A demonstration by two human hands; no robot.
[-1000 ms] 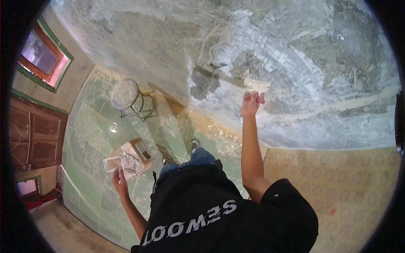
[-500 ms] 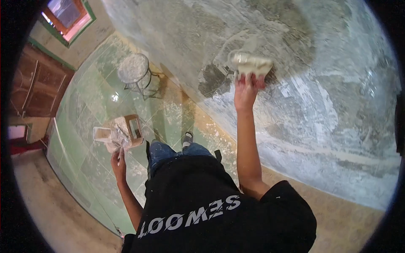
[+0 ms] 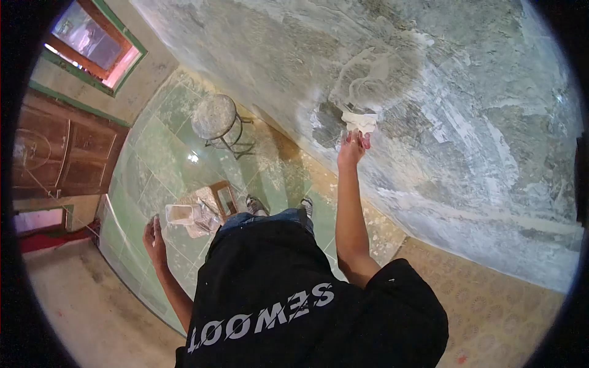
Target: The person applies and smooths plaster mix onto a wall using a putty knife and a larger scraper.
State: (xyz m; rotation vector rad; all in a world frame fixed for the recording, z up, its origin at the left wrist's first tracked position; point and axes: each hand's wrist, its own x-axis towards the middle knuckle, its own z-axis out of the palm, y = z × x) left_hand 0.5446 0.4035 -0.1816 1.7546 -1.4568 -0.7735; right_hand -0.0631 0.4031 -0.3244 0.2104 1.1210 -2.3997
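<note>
My right hand (image 3: 353, 149) is wrapped round a putty knife whose wide blade (image 3: 361, 121) is coated in pale putty. The blade is at the grey wall (image 3: 405, 153), beside a dark unplastered patch (image 3: 328, 124); whether it touches is hard to tell. Reddish smears mark the fingertips. On the left, my left hand (image 3: 155, 240) hangs over the green tiles with its fingers stretched out and nothing in them. Just right of it is a white rectangular tub (image 3: 182, 214) with pale material inside, on a speckled box-like stand (image 3: 211, 199).
A round stool (image 3: 214, 116) spattered with white stands near the wall's foot. Green tiled floor (image 3: 150, 159) carries dried splashes. A wooden door (image 3: 67, 144) and a window (image 3: 92, 40) are at the left. Patterned flooring (image 3: 478, 300) lies at the lower right.
My right hand has brought the putty knife down the wall, leaving a pale smear above. My left hand has moved away from the tub. The view has shifted, with both feet now showing.
</note>
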